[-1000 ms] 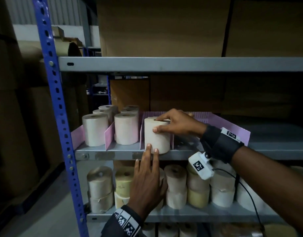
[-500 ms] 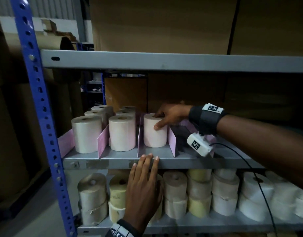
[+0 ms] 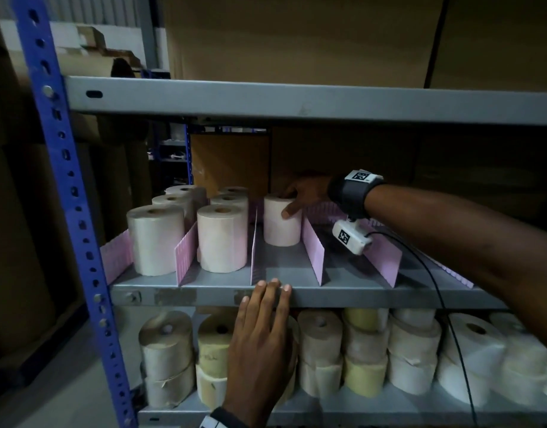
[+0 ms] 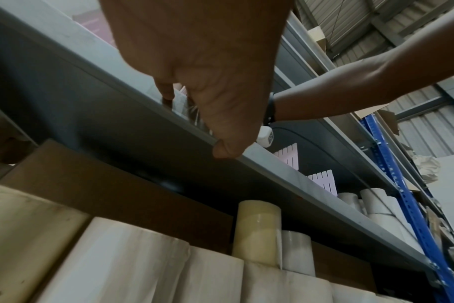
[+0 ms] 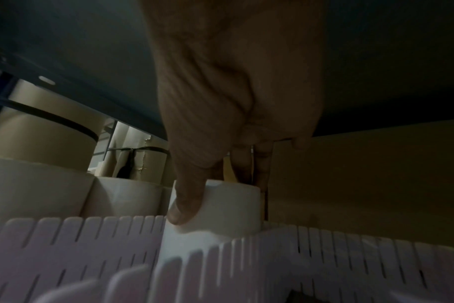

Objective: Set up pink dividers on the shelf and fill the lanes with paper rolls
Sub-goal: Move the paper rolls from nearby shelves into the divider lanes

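Pink slotted dividers [image 3: 312,251] stand on the grey middle shelf [image 3: 358,296] and split it into lanes. The two left lanes each hold three paper rolls [image 3: 221,237]. In the third lane a single pale roll [image 3: 279,227] stands upright, far back. My right hand [image 3: 292,200] grips its top, thumb [image 5: 184,205] on the near side and fingers over the far side of that roll [image 5: 228,207]. My left hand [image 3: 266,291] lies flat with straight fingers on the shelf's front edge, below the third lane. The lanes to the right hold nothing.
Below, the lower shelf [image 3: 374,409] is packed with stacked cream and yellow rolls [image 3: 320,353]. A blue perforated upright [image 3: 68,196] bounds the left side. The grey shelf above [image 3: 296,100] carries cardboard boxes. My wrist camera's cable [image 3: 436,291] hangs across the right lanes.
My right hand has slid the roll from the front of the third lane toward the back. My left hand has stayed at the shelf's front edge.
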{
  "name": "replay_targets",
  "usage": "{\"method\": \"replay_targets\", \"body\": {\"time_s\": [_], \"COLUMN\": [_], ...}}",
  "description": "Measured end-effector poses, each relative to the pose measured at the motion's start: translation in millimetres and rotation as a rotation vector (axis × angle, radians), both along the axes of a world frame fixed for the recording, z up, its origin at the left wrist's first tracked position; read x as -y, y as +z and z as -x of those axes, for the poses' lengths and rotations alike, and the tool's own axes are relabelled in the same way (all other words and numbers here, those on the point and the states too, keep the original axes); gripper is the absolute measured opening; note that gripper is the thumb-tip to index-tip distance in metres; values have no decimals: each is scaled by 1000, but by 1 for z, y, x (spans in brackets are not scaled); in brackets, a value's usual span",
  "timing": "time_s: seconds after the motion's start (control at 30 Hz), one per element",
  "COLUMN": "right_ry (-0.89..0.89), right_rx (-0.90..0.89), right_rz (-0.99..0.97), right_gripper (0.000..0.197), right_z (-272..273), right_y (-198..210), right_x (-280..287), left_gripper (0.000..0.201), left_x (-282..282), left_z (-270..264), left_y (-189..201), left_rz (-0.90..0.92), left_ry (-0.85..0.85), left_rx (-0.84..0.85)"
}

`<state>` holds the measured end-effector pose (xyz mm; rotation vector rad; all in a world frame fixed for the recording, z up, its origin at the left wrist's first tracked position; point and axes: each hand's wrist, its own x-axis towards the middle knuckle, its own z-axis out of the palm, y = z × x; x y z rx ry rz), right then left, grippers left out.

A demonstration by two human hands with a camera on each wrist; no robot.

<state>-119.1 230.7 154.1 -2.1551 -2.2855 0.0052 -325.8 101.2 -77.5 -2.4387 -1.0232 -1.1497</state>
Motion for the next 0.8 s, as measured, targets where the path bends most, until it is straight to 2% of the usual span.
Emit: {"method": "replay_targets", "body": {"time_s": [0.27,0.6,0.73,0.8], "right_ry": [7,7,-11,-1], "right_rx": [42,3,-5,-34], "right_rz": [-44,-126,-129,-128], "right_gripper": [60,63,65,66], "right_z": [-5,-13,-16,-16], "right_y": [1,-2,-5,-6], "right_x": [-14,-31,-36,-39], "left_gripper": [62,66,82,79], "left_x": [-2,1,2,3], "left_z": [0,1,0,0], "left_y": [-2,4,6,9], "left_rz": [-45,17,58,65], "left_ry": [2,11,11,10], "left_rx": [5,-40,-48,-61]}}
